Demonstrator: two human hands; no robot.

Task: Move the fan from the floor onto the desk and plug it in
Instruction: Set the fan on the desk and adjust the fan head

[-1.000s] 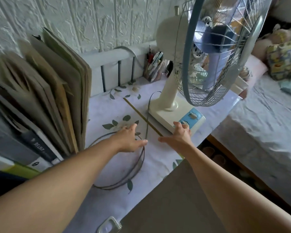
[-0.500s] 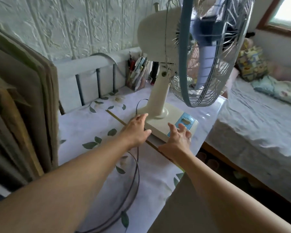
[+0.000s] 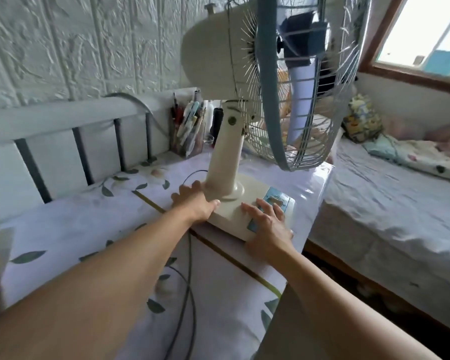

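Observation:
A cream table fan (image 3: 225, 152) with a blue-rimmed wire cage and blue blades stands upright on the desk (image 3: 63, 229), near its right edge. My left hand (image 3: 195, 201) presses against the left side of the fan's square base. My right hand (image 3: 268, 224) lies flat on the base's front corner, partly over the blue control panel (image 3: 278, 200). The fan's dark cord (image 3: 190, 294) runs from behind the base and loops across the floral desk cover toward me. The plug is out of view.
A clear pen holder (image 3: 190, 131) full of pens stands at the desk's back by a white rail (image 3: 63, 118). A bed (image 3: 390, 211) with pillows lies right of the desk, below a window (image 3: 426, 42). A textured white wall is behind.
Both hands have moved forward onto the fan's base: the left from the cord to the base's side, the right further over the base. The view has shifted closer and to the right.

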